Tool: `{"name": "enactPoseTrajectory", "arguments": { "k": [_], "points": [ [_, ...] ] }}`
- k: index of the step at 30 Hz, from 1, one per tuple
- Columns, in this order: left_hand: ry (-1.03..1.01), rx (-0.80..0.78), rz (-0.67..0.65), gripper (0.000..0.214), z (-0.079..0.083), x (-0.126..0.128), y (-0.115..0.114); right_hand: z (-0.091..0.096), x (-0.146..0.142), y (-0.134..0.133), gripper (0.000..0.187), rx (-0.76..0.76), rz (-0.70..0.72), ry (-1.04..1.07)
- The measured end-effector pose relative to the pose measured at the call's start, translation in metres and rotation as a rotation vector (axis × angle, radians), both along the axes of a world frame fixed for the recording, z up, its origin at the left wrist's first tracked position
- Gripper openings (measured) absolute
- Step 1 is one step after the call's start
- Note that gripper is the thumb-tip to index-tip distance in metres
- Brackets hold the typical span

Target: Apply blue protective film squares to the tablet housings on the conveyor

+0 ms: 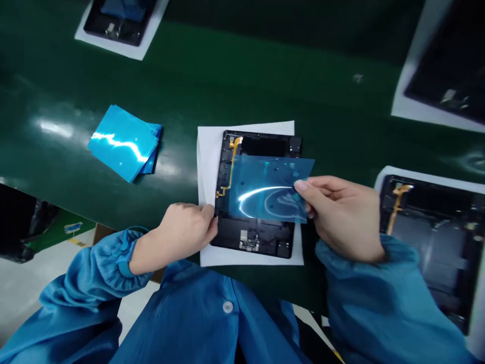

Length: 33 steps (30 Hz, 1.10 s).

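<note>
An opened tablet housing [265, 236] with bare circuit parts and an orange flex cable [232, 167] lies on white sheets [208, 151] in front of me. My right hand [341, 212] pinches the right edge of a clear blue film sheet [261, 189], which spreads over the middle of the housing. Whether the film touches the parts below I cannot tell. At the housing's left edge, my left hand [189, 227] is closed, thumb and curled fingers gripping that edge.
A stack of blue film sheets [125, 144] lies on the green table [182, 91] to the left. Other opened tablets lie on white sheets: one at the upper left [117, 23], one at the upper right [454, 76], one at the right [435, 242].
</note>
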<state>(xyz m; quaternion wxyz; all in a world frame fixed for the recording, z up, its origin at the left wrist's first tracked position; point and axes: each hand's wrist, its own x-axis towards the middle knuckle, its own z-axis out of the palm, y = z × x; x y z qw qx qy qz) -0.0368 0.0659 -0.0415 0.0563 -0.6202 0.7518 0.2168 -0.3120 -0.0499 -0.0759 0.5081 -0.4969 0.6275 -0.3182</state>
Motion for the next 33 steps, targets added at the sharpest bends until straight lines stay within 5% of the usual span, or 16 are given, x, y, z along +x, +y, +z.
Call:
{"name": "enactPoseTrajectory", "arguments": {
  "k": [11,33],
  "points": [
    [0.241,-0.479,-0.183,0.014,-0.015,0.021,-0.002,0.004,-0.011,0.02,0.039,-0.122,0.0,0.218],
    [0.264,-0.531,-0.245,0.015,-0.02,0.021,-0.005,0.009,-0.007,0.023,0.023,-0.164,0.032,0.24]
  ]
}}
